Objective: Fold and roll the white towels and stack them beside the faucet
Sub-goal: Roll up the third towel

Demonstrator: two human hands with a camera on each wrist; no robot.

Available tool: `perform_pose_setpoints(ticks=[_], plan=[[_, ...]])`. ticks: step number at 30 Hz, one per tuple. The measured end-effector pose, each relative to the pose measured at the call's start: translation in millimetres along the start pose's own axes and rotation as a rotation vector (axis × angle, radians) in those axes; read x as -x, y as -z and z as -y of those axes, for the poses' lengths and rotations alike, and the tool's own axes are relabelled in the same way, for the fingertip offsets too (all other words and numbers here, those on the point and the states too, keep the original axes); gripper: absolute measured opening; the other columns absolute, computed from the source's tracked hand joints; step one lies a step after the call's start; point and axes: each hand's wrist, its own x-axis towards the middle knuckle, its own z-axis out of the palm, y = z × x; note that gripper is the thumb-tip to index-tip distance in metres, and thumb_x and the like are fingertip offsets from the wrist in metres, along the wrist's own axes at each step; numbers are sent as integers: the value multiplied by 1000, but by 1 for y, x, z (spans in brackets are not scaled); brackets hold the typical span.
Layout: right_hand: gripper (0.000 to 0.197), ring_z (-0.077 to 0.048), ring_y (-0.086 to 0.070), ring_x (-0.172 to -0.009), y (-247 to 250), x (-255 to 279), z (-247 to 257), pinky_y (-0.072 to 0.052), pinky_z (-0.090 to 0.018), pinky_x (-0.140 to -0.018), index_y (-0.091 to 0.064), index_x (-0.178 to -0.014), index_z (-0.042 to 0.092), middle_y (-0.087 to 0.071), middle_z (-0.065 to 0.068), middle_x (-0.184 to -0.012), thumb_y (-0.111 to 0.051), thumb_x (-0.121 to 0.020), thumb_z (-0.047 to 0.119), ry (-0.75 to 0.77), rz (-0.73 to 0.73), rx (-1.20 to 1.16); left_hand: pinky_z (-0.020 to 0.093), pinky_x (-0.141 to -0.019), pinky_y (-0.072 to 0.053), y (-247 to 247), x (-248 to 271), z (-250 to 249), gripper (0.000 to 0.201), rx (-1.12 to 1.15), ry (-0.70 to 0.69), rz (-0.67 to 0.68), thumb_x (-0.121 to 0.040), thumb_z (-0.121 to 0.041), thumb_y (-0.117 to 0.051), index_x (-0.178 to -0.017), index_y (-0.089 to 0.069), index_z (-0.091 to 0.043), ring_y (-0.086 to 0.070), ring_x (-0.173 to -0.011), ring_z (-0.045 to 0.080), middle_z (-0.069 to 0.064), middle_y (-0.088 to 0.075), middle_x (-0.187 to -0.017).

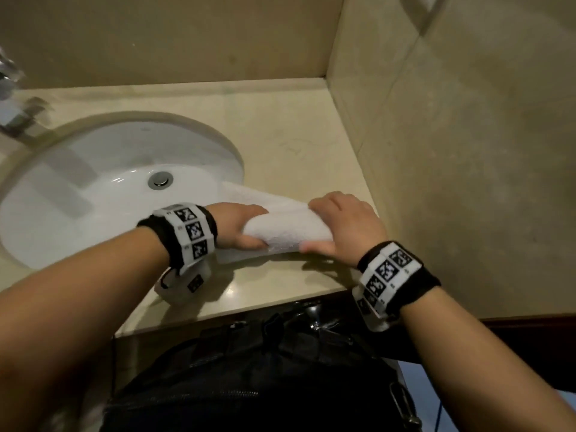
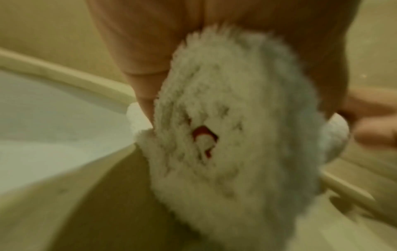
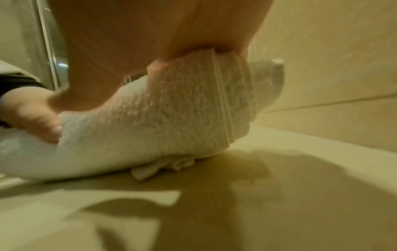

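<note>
A white towel point(image 1: 290, 233) lies partly rolled on the beige counter point(image 1: 280, 126) just right of the sink. Its unrolled tail point(image 1: 249, 194) stretches toward the basin. My left hand point(image 1: 246, 227) grips the roll's left end, thumb on the near side and fingers over the top. My right hand point(image 1: 330, 226) curls round the right end in the same way. The left wrist view shows the spiral end of the towel point(image 2: 225, 135) under my left hand point(image 2: 150, 51). In the right wrist view the towel point(image 3: 171, 118) sits beneath my right hand point(image 3: 150, 42), its ribbed hem on the right.
The white sink point(image 1: 93, 182) fills the left of the counter, with a chrome faucet point(image 1: 12, 88) at the far left edge. Tiled walls close off the back and right point(image 1: 452, 151). Bare counter lies behind the towel. A dark bag point(image 1: 249, 385) hangs at my front.
</note>
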Motion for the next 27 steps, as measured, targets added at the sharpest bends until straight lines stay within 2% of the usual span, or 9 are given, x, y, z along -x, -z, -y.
perform_pose_setpoints(ticks=[3,7,9,12,14,17,19,24,27], plan=[[71,-27,-52,-106,-5,-1,0,-41,-38,-84,-47,-125,26,-55,-4,-120,-57,-68,67,19,83,51,24,-94,-35,4,0,2,65,38,10,59,-77,-50,-65,-132,-42,-25,-50,-107,13,-1,-55,-130],[48,-24,-57,-90,8,-34,-4,-38,-31,-69,-55,-103,28,-62,-1,-97,-51,-75,66,-87,291,-86,37,-99,-35,-10,10,-3,94,-449,-39,-290,-66,-68,-60,-140,-28,-20,-46,-117,26,6,-46,-134],[41,-21,-57,-84,13,-45,-5,-38,-31,-69,-55,-96,29,-62,1,-88,-49,-77,65,-104,376,-232,38,-99,-34,-15,13,-4,100,-574,-26,-319,-67,-68,-59,-143,-17,-20,-44,-117,27,8,-42,-135],[43,-22,-57,-90,16,-55,-6,-39,-32,-72,-55,-101,25,-62,-1,-95,-45,-81,62,-126,370,-240,39,-92,-42,0,4,0,83,-471,-24,-276,-73,-62,-55,-139,-22,-25,-53,-107,28,8,-54,-123],[54,-24,-54,-103,12,-51,-7,-43,-36,-81,-50,-117,25,-57,-3,-112,-45,-80,64,-136,208,-168,37,-86,-48,16,-6,5,71,-294,-44,-154,-73,-56,-59,-132,-30,-29,-58,-99,26,4,-61,-115],[84,-23,-44,-116,-4,-34,-5,-43,-41,-91,-33,-133,31,-43,-2,-131,-58,-63,70,-108,77,-72,30,-90,-43,35,-15,11,72,-68,18,119,-75,-53,-64,-134,-32,-28,-55,-106,19,-2,-57,-125],[91,-22,-43,-116,-18,-28,-5,-42,-39,-91,-32,-134,32,-43,-1,-131,-67,-58,65,-111,96,-36,29,-94,-40,41,-15,12,74,-64,30,147,-75,-54,-65,-136,-33,-27,-52,-112,19,-2,-53,-130],[71,-20,-55,-105,-9,-55,-18,-44,-34,-85,-46,-123,34,-59,3,-118,-68,-62,62,-162,237,-230,38,-91,-40,31,-9,8,87,-624,-152,-349,-66,-69,-58,-136,-31,-24,-51,-108,27,5,-51,-123],[78,-21,-49,-116,-3,-63,-21,-41,-36,-92,-40,-129,34,-51,2,-129,-63,-63,67,-224,196,-224,38,-90,-41,25,-19,7,89,-681,-112,-313,-68,-65,-59,-138,-23,-22,-51,-105,27,6,-51,-121]])
